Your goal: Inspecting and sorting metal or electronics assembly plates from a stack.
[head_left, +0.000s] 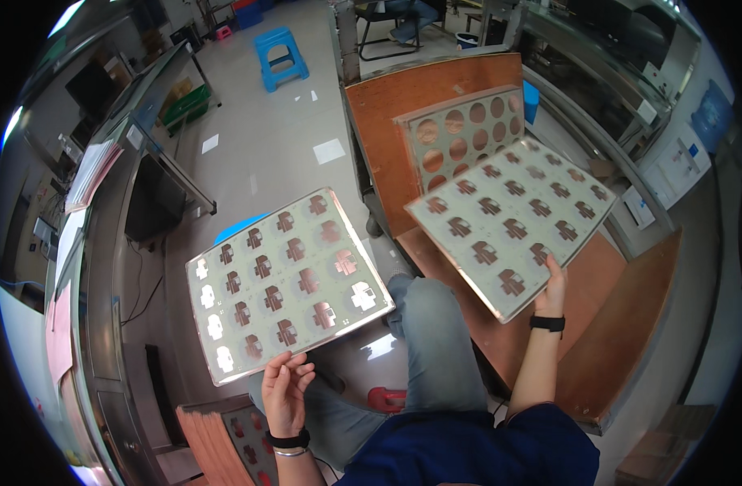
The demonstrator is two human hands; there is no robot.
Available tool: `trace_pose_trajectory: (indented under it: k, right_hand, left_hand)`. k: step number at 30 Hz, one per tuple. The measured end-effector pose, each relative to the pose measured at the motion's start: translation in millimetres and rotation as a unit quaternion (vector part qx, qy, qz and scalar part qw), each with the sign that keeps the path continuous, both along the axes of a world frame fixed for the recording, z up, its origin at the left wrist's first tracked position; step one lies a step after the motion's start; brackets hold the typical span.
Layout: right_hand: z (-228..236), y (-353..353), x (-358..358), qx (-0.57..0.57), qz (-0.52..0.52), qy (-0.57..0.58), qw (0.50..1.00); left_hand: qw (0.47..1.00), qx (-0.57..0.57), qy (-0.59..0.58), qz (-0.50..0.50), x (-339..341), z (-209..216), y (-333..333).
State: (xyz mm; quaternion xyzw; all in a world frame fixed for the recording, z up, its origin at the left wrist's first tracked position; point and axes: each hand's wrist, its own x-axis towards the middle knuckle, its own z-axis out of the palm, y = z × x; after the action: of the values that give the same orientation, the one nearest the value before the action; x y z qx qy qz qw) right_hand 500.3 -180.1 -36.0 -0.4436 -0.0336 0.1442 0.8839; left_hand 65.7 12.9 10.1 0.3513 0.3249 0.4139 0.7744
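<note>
My right hand (pixel 554 290) grips the lower right edge of a pale grey-green circuit board panel (pixel 526 212) with rows of copper-coloured shapes. It is tilted over a brown wooden rack (pixel 379 121). My left hand (pixel 285 392) is at the near edge of a similar panel (pixel 278 257). Its fingers are partly curled and apart, with the fingertips overlapping that edge; whether they press on it I cannot tell. Behind the right panel, a panel with copper circles (pixel 458 144) leans against the rack's back board.
A stack of panels (pixel 213 441) with copper-coloured edges stands at the lower left. Part of a blue object (pixel 240 228) shows behind the left panel. A blue stool (pixel 280 58) stands farther off. Workbenches line the left, and a red plastic piece (pixel 386 398) shows between my legs.
</note>
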Motion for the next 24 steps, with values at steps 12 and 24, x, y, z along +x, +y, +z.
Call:
trace_pose_trajectory:
  k: [12,24]
  right_hand:
    - [-45,29,103,-0.123,0.013,0.06,0.99]
    - [33,204,-9,-0.128,0.347,-0.137,0.919]
  left_hand:
    - [0.998,-0.041,0.02,0.038,-2,-9,8]
    - [0.996,-0.039,0.014,0.08,-16,-22,25]
